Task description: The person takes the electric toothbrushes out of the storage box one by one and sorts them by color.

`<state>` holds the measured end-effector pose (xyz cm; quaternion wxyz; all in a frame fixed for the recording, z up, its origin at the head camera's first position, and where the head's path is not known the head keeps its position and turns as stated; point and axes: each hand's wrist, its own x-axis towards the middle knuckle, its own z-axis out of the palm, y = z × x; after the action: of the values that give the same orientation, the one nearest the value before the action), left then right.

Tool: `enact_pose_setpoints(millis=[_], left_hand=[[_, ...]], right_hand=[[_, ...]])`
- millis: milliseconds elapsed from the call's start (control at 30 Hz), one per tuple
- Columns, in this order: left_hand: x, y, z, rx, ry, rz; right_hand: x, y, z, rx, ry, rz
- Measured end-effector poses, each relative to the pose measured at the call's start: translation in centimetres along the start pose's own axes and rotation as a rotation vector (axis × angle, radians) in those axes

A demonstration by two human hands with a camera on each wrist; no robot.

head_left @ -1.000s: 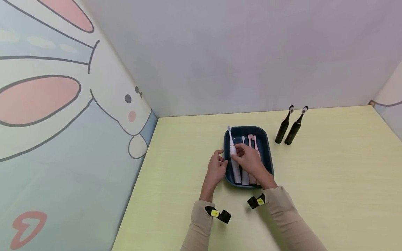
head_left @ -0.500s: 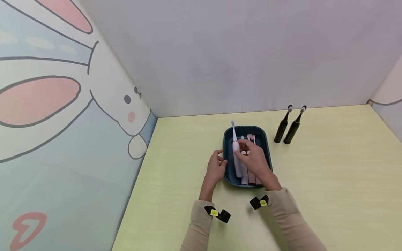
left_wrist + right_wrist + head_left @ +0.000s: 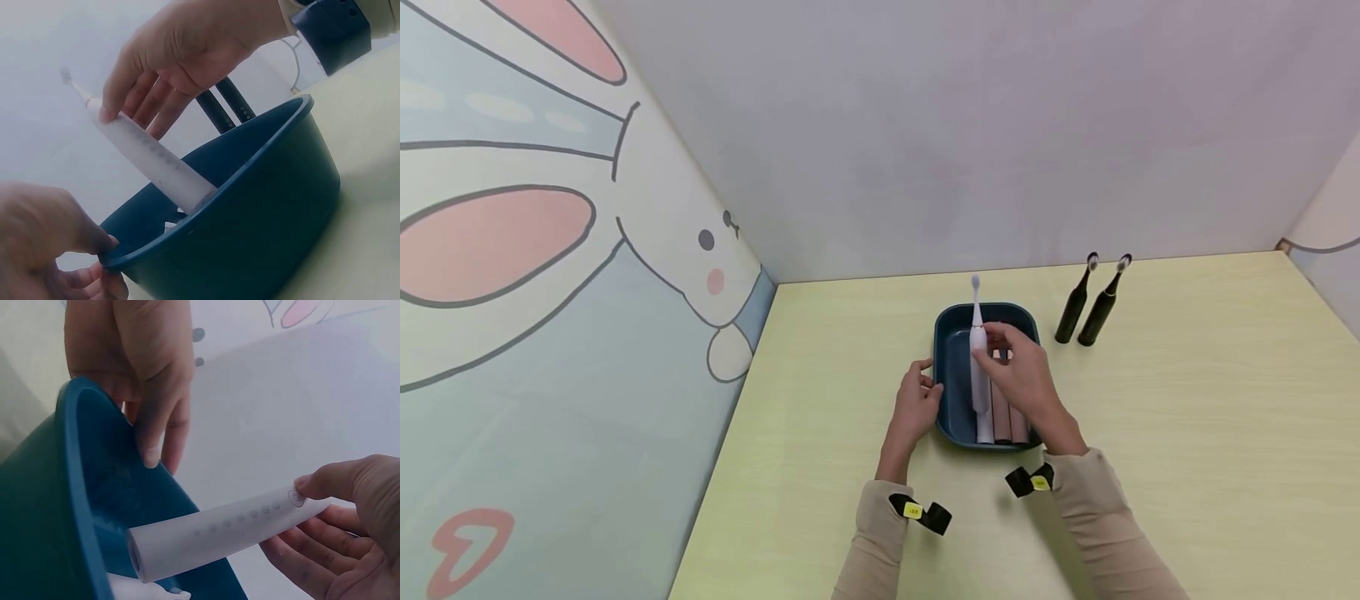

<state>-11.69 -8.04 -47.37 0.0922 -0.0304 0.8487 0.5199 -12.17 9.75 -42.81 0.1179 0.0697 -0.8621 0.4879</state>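
My right hand pinches a white electric toothbrush by the upper part of its handle. The toothbrush is tilted, brush head up. In the left wrist view its handle slants down to the dark blue bin, the lower end just over the rim. My left hand grips the bin's left rim, thumb at the inside and fingers outside. Under my right hand, another white toothbrush and two pinkish ones lie in the bin, their upper parts partly hidden.
Two black electric toothbrushes lie side by side on the pale yellow table, to the right of the bin. A grey-white wall rises behind the table. On the left stands a wall with a rabbit drawing.
My right hand has lifted the white toothbrush from the bin's left side and carried it to the right and up. My left hand has stayed at the rim.
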Motion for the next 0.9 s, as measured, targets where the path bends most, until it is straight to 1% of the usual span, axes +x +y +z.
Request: enact_pose_setpoints(millis=[233, 433, 700, 900], left_hand=[[-0.2, 0.1, 0.0, -0.01, -0.001, -0.006], [-0.1, 0.0, 0.0, -0.002, -0.002, -0.012], [0.0, -0.1, 0.0, -0.004, 0.0, -0.005], [-0.1, 0.0, 0.0, -0.007, 0.0, -0.007]], right_hand=[[0.2, -0.1, -1.0, 0.01, 0.042, -0.006], [0.3, -0.1, -1.6, 0.03, 0.074, -0.021], [0.5, 0.0, -2.2, 0.05, 0.098, -0.001], [0.5, 0.1, -2.7, 0.038, 0.134, 0.001]])
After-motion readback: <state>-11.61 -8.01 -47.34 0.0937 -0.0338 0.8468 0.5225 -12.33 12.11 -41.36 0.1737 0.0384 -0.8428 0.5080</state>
